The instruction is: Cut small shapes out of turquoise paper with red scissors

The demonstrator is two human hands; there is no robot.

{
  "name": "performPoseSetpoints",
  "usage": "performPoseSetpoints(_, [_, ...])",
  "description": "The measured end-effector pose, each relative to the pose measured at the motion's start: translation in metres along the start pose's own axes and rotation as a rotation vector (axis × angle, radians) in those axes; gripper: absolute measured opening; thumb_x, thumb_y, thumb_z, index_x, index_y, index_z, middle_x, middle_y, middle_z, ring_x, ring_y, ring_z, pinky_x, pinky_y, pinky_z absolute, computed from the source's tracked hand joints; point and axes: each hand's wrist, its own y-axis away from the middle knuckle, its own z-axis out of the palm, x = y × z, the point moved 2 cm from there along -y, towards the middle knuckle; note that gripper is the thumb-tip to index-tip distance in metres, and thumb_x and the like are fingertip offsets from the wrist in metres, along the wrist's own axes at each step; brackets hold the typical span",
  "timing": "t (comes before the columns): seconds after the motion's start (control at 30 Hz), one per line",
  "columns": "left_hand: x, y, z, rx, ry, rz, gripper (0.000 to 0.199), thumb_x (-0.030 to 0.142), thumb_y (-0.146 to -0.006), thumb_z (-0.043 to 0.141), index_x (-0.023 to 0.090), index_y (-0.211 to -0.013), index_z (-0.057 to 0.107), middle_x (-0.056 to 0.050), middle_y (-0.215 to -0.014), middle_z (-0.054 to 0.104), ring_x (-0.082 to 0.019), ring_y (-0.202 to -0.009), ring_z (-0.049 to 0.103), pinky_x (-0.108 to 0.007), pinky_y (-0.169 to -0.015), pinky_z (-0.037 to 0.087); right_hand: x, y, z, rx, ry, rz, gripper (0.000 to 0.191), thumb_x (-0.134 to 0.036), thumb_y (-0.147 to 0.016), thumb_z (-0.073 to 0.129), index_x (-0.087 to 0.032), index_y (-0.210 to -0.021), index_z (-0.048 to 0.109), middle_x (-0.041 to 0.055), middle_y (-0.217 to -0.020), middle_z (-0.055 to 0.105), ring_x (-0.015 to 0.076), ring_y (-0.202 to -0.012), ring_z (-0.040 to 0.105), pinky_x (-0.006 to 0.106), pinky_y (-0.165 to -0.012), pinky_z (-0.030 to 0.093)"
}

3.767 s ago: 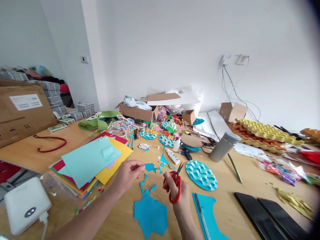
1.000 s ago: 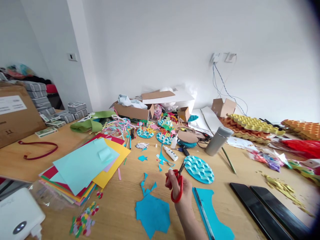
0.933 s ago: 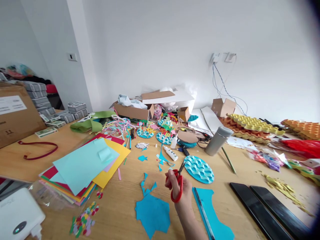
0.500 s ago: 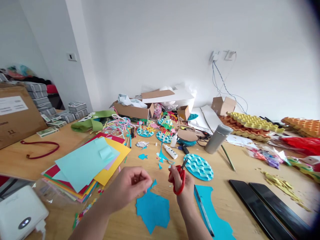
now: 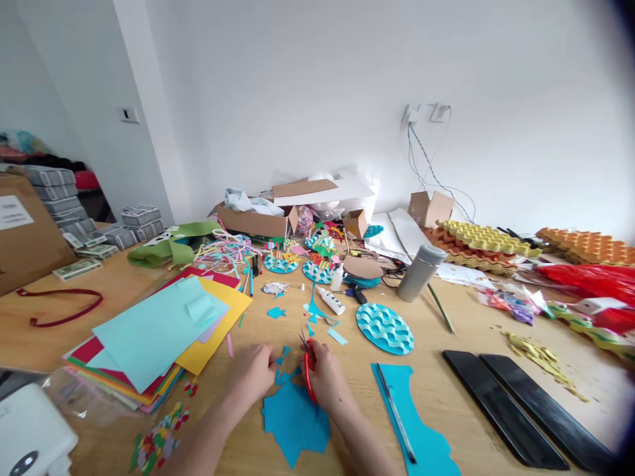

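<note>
My right hand [image 5: 327,377] is wrapped round red-handled scissors [image 5: 308,373], their blades pointing away from me and slightly left. Opposite it, my left hand [image 5: 256,370] is closed, its fingertips beside small blue paper scraps [image 5: 282,357]. Whether it grips one of them I cannot make out. Below both hands lies a larger piece of blue paper [image 5: 296,423] with a jagged outline. A blue paper fish [image 5: 276,313] rests farther up the table. Beyond my right hand is a blue oval [image 5: 385,328] with wavy paper strips on it.
Coloured paper sheets [image 5: 159,330] are stacked at left. A pen [image 5: 397,416] lies on a blue sheet [image 5: 426,436] at right, beside two black phones [image 5: 503,406]. White glue bottles [image 5: 331,301] and a grey flask [image 5: 421,272] occupy the middle. Egg trays [image 5: 486,238] sit at back right.
My right hand has moved left and down with the scissors, closer to my left hand. My left hand has shifted slightly down beside the blue scraps. The whole view has shifted a little.
</note>
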Motion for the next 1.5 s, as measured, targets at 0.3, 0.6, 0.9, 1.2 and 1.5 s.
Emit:
performPoseSetpoints(0.3, [0.001, -0.002, 0.002, 0.124, 0.244, 0.094, 0.028, 0.015, -0.084, 0.053, 0.019, -0.111, 0.058, -0.002, -0.079, 0.069, -0.017, -0.074, 0.064, -0.025, -0.068, 0.041, 0.003, -0.014, -0.022, 0.070, 0.002, 0.033, 0.018, -0.023, -0.073, 0.052, -0.015, -0.083, 0.065, 0.0076, -0.072, 0.067, 0.0223, -0.065, 0.062, 0.029, -0.059, 0.046])
performPoseSetpoints(0.6, [0.007, 0.005, 0.002, -0.102, 0.221, 0.154, 0.003, 0.017, -0.072, 0.064, 0.019, -0.073, 0.064, -0.001, -0.072, 0.067, -0.016, -0.069, 0.061, -0.024, -0.061, 0.039, 0.019, -0.024, -0.056, 0.124, 0.026, 0.135, 0.030, -0.027, -0.070, 0.049, -0.011, -0.088, 0.067, -0.0026, -0.051, 0.051, 0.0132, -0.042, 0.044, 0.023, -0.042, 0.031])
performPoseSetpoints(0.9, [0.004, 0.022, -0.004, -0.331, 0.066, 0.320, 0.039, 0.030, -0.053, 0.081, 0.020, -0.086, 0.062, -0.002, -0.091, 0.061, -0.021, -0.087, 0.057, -0.026, -0.069, 0.038, 0.008, -0.021, -0.052, 0.283, 0.172, 0.010, 0.023, -0.035, -0.076, 0.051, -0.015, -0.083, 0.062, 0.0077, -0.080, 0.060, 0.0206, -0.069, 0.054, 0.032, -0.065, 0.042])
performPoseSetpoints(1.2, [0.016, 0.031, -0.010, -0.326, -0.056, 0.251, 0.032, 0.022, -0.056, 0.077, 0.019, -0.079, 0.055, -0.004, -0.092, 0.060, -0.023, -0.087, 0.056, -0.027, -0.066, 0.034, 0.012, -0.019, -0.044, 0.289, 0.147, -0.069, 0.019, -0.034, -0.081, 0.052, -0.016, -0.081, 0.059, 0.0072, -0.080, 0.061, 0.0201, -0.069, 0.054, 0.031, -0.066, 0.042])
performPoseSetpoints(1.5, [0.010, 0.025, -0.008, -0.437, 0.414, 0.190, 0.014, 0.013, -0.062, 0.059, 0.020, -0.065, 0.048, 0.005, -0.061, 0.048, -0.012, -0.059, 0.043, -0.023, -0.053, 0.027, 0.004, -0.016, -0.041, 0.236, -0.003, -0.041, 0.026, -0.038, -0.080, 0.055, -0.014, -0.088, 0.063, 0.0076, -0.078, 0.063, 0.0208, -0.068, 0.055, 0.031, -0.063, 0.042])
